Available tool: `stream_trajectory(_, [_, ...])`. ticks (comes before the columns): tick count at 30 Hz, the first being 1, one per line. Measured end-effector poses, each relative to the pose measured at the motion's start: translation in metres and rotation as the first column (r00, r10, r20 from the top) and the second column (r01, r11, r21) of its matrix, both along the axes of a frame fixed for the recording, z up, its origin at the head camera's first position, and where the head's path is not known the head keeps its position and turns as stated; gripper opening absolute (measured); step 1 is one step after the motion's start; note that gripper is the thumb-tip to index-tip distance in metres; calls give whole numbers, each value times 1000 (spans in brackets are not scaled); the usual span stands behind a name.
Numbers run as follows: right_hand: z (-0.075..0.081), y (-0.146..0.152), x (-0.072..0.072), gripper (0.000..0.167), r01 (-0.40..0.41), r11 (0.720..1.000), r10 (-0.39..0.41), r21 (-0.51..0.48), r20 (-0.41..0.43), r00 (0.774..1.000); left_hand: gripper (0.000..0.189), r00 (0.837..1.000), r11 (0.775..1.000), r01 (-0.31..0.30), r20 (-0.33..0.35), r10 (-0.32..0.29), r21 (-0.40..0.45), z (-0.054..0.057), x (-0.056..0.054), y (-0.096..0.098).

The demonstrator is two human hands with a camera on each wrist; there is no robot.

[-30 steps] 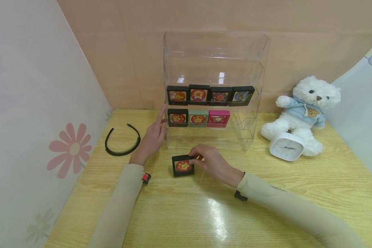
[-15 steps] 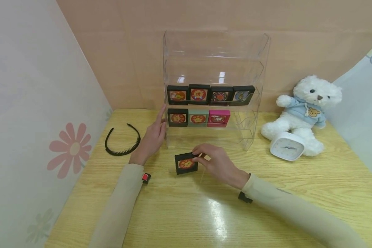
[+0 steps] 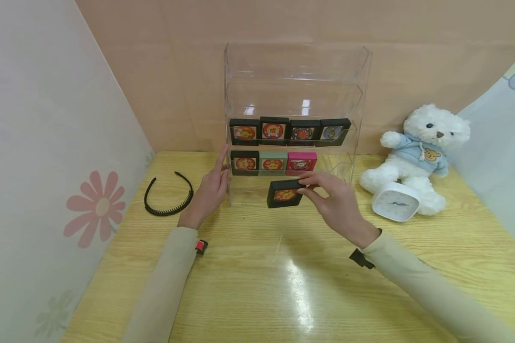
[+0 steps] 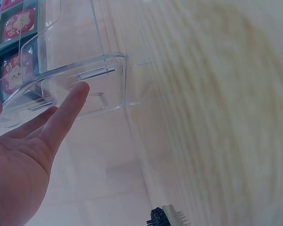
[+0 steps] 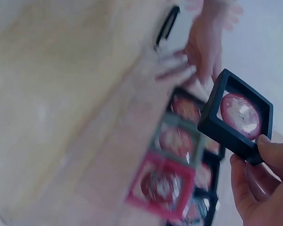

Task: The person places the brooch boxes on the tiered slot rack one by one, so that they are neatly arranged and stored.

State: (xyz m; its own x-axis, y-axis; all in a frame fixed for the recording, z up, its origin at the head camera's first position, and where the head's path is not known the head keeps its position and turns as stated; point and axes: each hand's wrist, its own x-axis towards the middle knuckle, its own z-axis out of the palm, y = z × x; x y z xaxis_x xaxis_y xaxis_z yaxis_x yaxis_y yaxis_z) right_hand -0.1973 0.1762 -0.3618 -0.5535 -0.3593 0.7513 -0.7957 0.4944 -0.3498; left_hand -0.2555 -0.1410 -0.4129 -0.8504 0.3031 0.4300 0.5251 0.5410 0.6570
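Note:
Between thumb and fingers, my right hand (image 3: 335, 202) pinches a small black-framed display box (image 3: 285, 194) by its right edge, off the table and in front of the clear acrylic rack (image 3: 296, 97). The right wrist view shows a round red badge inside that box (image 5: 240, 115). My left hand (image 3: 207, 191) rests against the rack's left side with fingers extended; in the left wrist view a fingertip meets the clear side panel (image 4: 101, 89). On the rack's lower filled tier sit a black box (image 3: 244, 163), a green box (image 3: 273, 164) and a pink box (image 3: 301, 164).
Several black boxes (image 3: 272, 131) line the tier above. A black toothed headband (image 3: 169, 211) lies on the wooden table (image 3: 240, 286) at left. To the right, a white teddy bear (image 3: 425, 147) in a blue top sits behind a white clock (image 3: 396, 202).
The right hand has lifted the black-framed box from the tabletop and carried it rightward and toward the rack. The left hand stays at the rack's side.

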Motion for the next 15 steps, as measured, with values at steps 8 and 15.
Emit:
stream_trajectory(8, [29, 34, -14, 24, 154, 984, -163, -88, -102, 981, 62, 1000, 1000, 0, 10, 0, -1, -2, -1, -1])
stream_trajectory(15, [46, 58, -30, 20, 229, 951, -260, -209, -136, 956, 62, 1000, 1000, 3, -1, -3, 0, 0, 0, 0])
